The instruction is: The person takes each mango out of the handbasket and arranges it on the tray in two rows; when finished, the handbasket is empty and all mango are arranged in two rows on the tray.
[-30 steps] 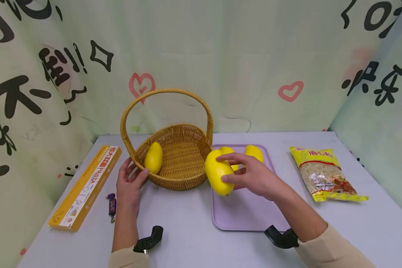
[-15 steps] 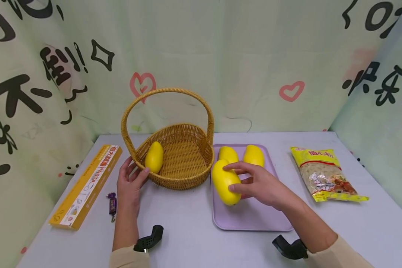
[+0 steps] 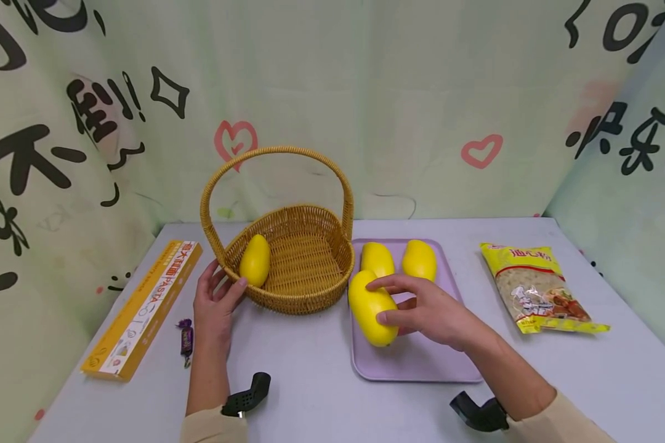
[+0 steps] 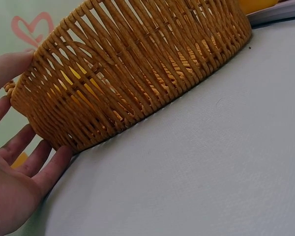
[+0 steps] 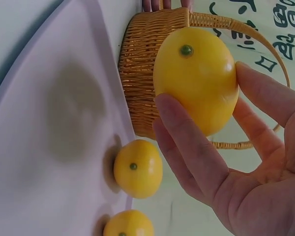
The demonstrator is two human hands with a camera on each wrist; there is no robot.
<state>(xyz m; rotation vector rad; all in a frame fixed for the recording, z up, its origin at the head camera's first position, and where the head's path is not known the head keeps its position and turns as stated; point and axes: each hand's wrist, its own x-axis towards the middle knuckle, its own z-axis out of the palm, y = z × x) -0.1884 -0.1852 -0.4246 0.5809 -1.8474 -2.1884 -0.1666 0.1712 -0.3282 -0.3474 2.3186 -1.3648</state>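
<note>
My right hand (image 3: 429, 311) pinches a yellow mango (image 3: 370, 307) between thumb and fingers. In the right wrist view that mango (image 5: 196, 81) is raised over the lilac tray (image 5: 34, 142), its green stem end showing and a shadow below. Two more mangoes, one (image 3: 378, 258) on the left and one (image 3: 419, 259) on the right, lie at the tray's far side. My left hand (image 3: 216, 304) holds the near left side of the wicker basket (image 3: 296, 301), thumb at the rim and fingers along the outer wall (image 4: 137, 64). Inside the basket, at its left, lies one mango (image 3: 254, 261).
To the left lies a long yellow pasta box (image 3: 141, 311), with a purple wrapped candy (image 3: 185, 342) beside my left forearm. A yellow-topped food bag (image 3: 537, 288) lies right of the tray. A printed curtain (image 3: 410, 111) stands behind the white table (image 3: 305, 394).
My right hand has drawn the mango away from the basket's right edge, to the right and nearer to me, over the tray. The left hand and basket stay nearly still.
</note>
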